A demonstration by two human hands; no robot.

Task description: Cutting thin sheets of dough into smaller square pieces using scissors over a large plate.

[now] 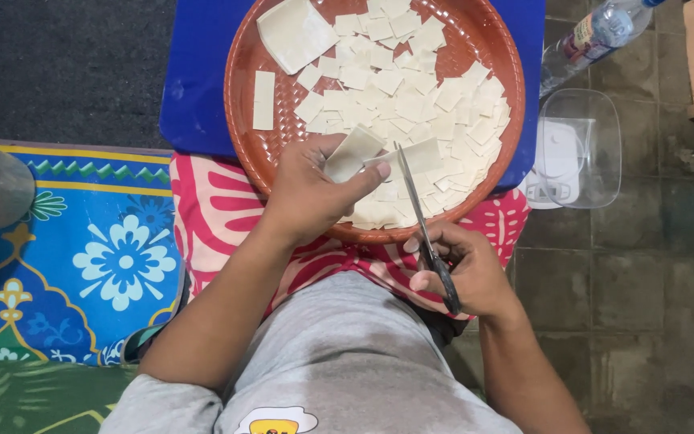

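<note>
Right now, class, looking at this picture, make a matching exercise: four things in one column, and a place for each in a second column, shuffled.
Things:
1. scissors
2. dough strip
3. plastic bottle
4. clear container

Places:
A. lying at the top right on the floor
B. in the right hand
C. on the tiles right of the round tray
D. pinched by the left hand

Pairs: 1-B, 2-D, 3-A, 4-C

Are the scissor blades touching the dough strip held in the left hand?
Touching. The head view shows the scissors in the right hand, blades crossing the pale dough strip pinched by the left hand, with no gap visible where they meet.
</note>
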